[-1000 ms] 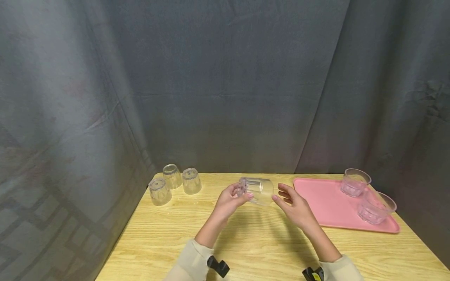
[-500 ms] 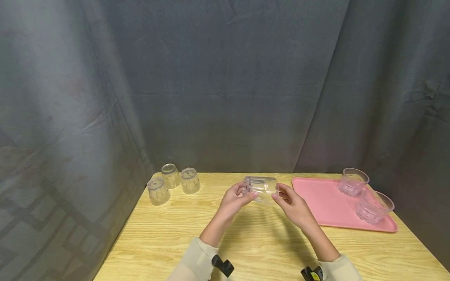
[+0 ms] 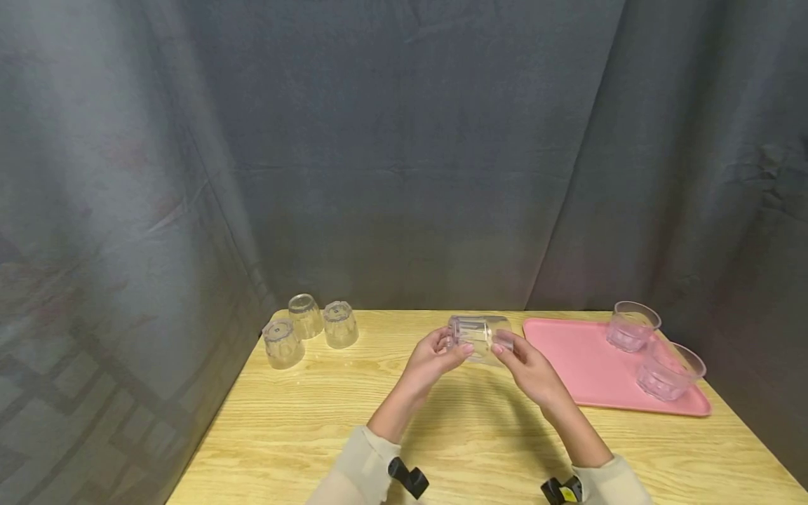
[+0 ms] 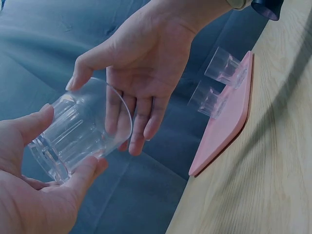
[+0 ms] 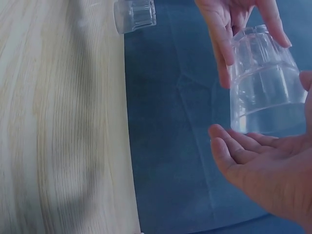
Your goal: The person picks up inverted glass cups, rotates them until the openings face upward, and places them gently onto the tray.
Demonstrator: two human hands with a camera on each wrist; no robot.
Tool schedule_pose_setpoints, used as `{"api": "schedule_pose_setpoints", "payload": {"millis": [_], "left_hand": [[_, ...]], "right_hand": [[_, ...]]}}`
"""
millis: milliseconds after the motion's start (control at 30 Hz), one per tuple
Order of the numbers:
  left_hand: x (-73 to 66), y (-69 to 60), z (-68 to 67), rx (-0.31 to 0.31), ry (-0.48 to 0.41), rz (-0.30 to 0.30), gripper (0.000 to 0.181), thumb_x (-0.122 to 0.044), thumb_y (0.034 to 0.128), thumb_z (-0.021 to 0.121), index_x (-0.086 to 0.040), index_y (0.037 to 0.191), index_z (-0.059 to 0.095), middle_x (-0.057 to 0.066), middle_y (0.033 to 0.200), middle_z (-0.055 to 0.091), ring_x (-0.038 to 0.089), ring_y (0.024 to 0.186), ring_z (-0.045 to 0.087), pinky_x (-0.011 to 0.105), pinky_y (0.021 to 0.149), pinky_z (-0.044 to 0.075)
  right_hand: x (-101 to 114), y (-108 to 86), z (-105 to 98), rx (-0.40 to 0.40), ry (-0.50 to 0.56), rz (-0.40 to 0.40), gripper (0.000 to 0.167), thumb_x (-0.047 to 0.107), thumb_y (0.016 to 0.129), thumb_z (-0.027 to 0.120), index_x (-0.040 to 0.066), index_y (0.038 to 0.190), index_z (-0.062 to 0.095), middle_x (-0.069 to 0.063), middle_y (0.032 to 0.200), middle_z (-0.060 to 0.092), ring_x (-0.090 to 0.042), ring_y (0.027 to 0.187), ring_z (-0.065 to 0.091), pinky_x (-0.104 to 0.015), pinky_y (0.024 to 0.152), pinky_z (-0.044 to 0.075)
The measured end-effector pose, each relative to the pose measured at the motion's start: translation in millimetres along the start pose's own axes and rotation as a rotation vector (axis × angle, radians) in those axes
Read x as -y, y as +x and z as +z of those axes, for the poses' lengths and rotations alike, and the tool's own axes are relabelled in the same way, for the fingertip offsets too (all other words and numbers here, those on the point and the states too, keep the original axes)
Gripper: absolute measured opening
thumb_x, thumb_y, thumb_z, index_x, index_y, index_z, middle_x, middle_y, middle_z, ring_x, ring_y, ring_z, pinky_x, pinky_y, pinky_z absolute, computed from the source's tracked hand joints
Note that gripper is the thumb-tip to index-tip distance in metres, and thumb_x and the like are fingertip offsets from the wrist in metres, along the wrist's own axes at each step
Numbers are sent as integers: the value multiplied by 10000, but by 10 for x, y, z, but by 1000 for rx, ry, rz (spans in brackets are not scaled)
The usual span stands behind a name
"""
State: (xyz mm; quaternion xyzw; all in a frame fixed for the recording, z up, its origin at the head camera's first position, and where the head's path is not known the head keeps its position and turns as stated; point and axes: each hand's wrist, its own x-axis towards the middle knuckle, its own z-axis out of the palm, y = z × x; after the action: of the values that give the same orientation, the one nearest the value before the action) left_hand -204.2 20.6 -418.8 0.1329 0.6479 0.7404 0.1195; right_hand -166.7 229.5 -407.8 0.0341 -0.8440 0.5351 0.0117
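A clear drinking glass (image 3: 481, 328) is held on its side above the wooden table, its thick base to the left and its rim to the right. My left hand (image 3: 434, 361) grips the base end, thumb on the near side. At the rim end my right hand (image 3: 535, 373) has its thumb against the near wall and its fingers on the far side. In the left wrist view, the right hand (image 4: 151, 58) spans the mouth of the glass (image 4: 80, 124). The right wrist view has the right fingers (image 5: 239, 148) by the rim.
Three upside-down glasses (image 3: 341, 326) stand at the table's back left corner. To the right lies a pink tray (image 3: 583, 372) bearing two upright glasses (image 3: 670, 373) near its right edge. Grey curtains (image 3: 404, 154) hang behind and beside the table (image 3: 303, 435).
The held glass has shifted slightly right with my left hand. My right hand, formerly just apart from the rim, now has the rim end between its thumb and fingers.
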Motion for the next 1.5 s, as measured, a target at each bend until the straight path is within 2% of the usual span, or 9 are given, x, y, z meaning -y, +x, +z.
{"api": "schedule_pose_setpoints", "payload": {"millis": [233,400,533,667,833,1033,1300,1500], "left_hand": [[11,48,79,38,-66,10,683,-204,912,766,34,1465,446,171,1370,602,274,1251,594,395,1058,490],[22,80,124,59,-65,5,705,-224,912,767,25,1478,430,173,1383,588,266,1262,581,397,1053,493],[16,103,160,75,-55,1,701,-236,908,773,24,1468,441,131,1332,621,247,1225,603,382,1029,510],[23,128,191,89,-48,0,673,-242,908,775,12,1450,468,101,1295,640,228,1192,623,374,1018,516],[58,185,233,108,-26,0,623,-235,907,777,-22,1428,510,68,1267,656,210,1190,635,371,1014,519],[73,244,312,117,-32,-2,578,-196,905,775,-16,1400,539,59,1238,667,206,1182,643,374,1016,516],[142,348,416,93,-47,-4,580,-155,886,786,18,1389,553,51,1161,693,176,1093,673,335,958,538],[178,410,479,79,-38,-23,591,-174,877,798,34,1375,556,42,1146,707,147,1051,671,311,939,548]], "right_hand": [[-10,21,-65,34,25,6,754,454,1050,512,-58,1555,285,-258,1602,309,-475,1439,338,-633,1160,279],[-18,29,-119,38,38,12,760,442,1050,516,-73,1553,272,-277,1607,281,-489,1453,298,-642,1169,246],[-47,37,-155,28,59,7,748,415,1056,515,-81,1554,257,-289,1606,273,-490,1463,273,-646,1172,234],[-67,41,-189,19,80,-8,722,385,1063,511,-95,1543,265,-315,1577,309,-499,1444,306,-660,1167,228],[-81,32,-228,-1,102,2,671,353,1062,520,-74,1529,297,-341,1472,439,-484,1373,411,-654,1170,232],[-121,40,-291,-34,84,35,668,391,1061,510,-39,1532,312,-334,1469,448,-475,1357,434,-634,1176,234],[-140,56,-374,-48,83,35,686,418,1073,469,-59,1535,299,-322,1430,487,-411,1306,497,-547,1152,336],[-165,96,-448,-60,79,14,660,387,1079,466,-86,1516,322,-292,1419,506,-97,1130,570,-239,1010,427]]}}
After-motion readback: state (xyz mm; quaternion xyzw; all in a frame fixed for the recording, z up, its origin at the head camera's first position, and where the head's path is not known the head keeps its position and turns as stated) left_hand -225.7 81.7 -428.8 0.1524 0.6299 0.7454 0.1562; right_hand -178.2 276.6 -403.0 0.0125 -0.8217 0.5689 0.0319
